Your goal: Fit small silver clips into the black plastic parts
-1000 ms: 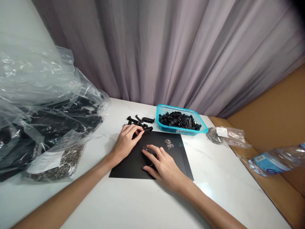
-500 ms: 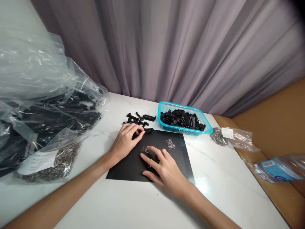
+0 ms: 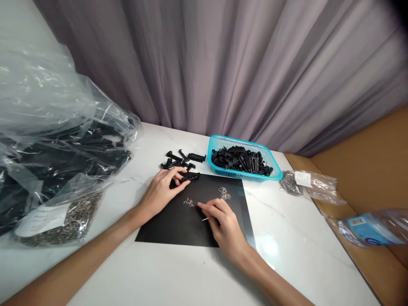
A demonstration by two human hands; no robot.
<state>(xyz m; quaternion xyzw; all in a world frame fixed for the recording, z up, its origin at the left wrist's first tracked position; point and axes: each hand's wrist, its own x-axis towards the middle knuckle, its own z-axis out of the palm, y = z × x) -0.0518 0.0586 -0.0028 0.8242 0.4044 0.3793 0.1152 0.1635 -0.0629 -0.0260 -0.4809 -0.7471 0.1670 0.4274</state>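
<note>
My left hand (image 3: 162, 191) is at the far left part of a black mat (image 3: 178, 225). Its thumb and fingers close on the left end of a long black plastic clip-like part (image 3: 191, 177). My right hand (image 3: 226, 227) hovers low over the mat with fingers bent. A thin silver rod (image 3: 206, 219) sticks out from its curled fingers; the rest is hidden by the hand. Its index fingertip is beside a small pile of tiny metal pieces (image 3: 189, 202), perhaps springs. Another such pile (image 3: 224, 193) lies behind the right hand.
Several loose black parts (image 3: 174, 160) lie behind my left hand. A blue basket (image 3: 277, 173) full of them stands at the back. Bags of metal pieces lie left (image 3: 76, 223) and right (image 3: 291, 182). Large clear plastic bag (image 3: 63, 102) at left; bottle (image 3: 366, 229) at right.
My right hand's spread fingers have drawn together and moved back from over the small pile, and the silver rod shows more. My left thumb and fingers have parted a little around the black part.
</note>
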